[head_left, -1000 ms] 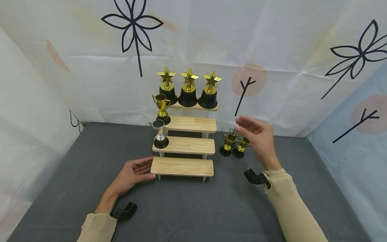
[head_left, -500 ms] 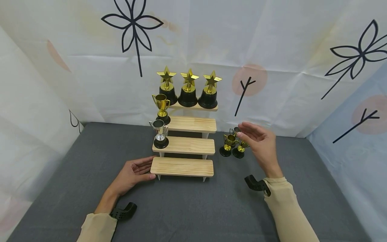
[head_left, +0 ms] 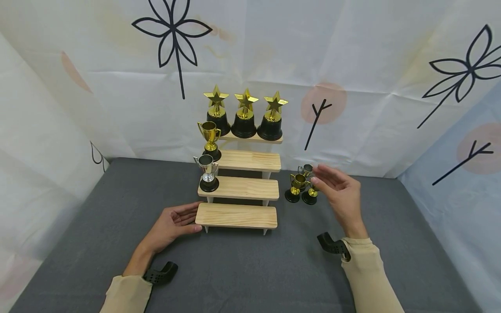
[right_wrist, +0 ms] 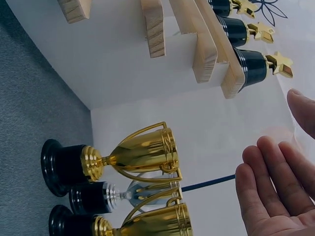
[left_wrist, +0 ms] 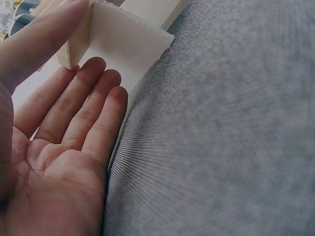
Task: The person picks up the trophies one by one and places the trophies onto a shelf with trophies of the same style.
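My left hand (head_left: pixel 172 228) rests beside the lowest step of the wooden display stand (head_left: pixel 236 216), its straight fingers (left_wrist: pixel 101 118) at the step's left end. On the right, my right hand (head_left: pixel 339 198) hovers by a group of cup trophies with nothing in its fingers. That group is a gold cup trophy (head_left: pixel 298 181), a second gold cup trophy (head_left: pixel 311 195) partly covered by my hand, and a silver cup trophy (head_left: pixel 306 169) behind. The right wrist view shows the fingers (right_wrist: pixel 268 169) apart from the nearer gold cup trophy (right_wrist: pixel 142 152).
Three gold star trophies (head_left: pixel 245 114) line the top step. At the left ends below stand a gold cup trophy (head_left: pixel 210 137) and a silver cup trophy (head_left: pixel 207 171). A dark grey cloth (head_left: pixel 242 274) covers the table, and a patterned white curtain (head_left: pixel 372 39) hangs behind.
My right hand has come down and slightly right, closer to the cup trophies, covering more of the right gold one. My left hand has stayed at the stand.
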{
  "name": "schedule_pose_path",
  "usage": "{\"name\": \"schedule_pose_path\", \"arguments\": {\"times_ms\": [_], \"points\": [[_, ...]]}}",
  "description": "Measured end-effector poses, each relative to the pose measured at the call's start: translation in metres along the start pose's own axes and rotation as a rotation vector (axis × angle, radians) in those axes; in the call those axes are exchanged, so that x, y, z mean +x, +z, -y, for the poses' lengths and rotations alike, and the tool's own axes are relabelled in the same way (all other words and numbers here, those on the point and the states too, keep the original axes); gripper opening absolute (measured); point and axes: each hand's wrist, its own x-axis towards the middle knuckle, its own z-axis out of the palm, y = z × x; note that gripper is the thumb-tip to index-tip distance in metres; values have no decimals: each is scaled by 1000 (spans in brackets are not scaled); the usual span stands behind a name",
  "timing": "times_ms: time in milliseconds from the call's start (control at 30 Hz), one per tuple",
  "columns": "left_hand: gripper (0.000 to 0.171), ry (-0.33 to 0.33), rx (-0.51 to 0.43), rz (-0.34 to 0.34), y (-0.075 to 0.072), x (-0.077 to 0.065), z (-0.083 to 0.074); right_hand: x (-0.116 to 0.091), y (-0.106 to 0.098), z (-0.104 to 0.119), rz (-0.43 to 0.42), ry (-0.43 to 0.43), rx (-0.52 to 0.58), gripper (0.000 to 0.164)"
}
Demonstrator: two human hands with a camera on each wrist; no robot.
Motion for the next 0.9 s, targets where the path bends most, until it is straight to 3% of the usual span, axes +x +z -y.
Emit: {"name": "schedule_pose_path", "arguments": {"times_ms": [267, 667, 900], "points": [[75, -1, 2, 2, 0, 0, 0, -4, -6, -7, -15, 4, -2, 39], [75, -3, 21, -5, 0, 1, 0, -3, -16, -12, -111, 1, 21, 38], [75, -7, 32, -9, 0, 1, 0, -2, -23, -20, -171, 35, -23, 41]]}}
